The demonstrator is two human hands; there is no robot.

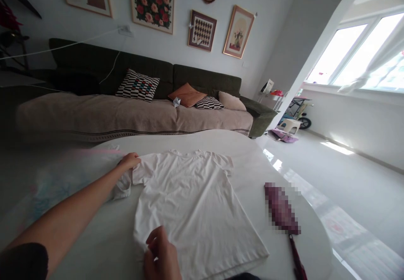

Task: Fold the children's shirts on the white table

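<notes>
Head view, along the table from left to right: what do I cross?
Left hand gripping the shirt's sleeve → white T-shirt spread flat on the white table → dark red folded umbrella near the table's right edge. The right hand pinches the shirt's near hem, so I leave it out of the order.

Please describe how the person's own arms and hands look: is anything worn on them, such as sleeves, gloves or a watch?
Both hands are bare, without gloves or visible rings. The left hand ends a long bare forearm; a dark sleeve covers only the upper arm. No watch shows on that wrist. Of the right hand, just the fingers and back show; its wrist is out of view.
</notes>
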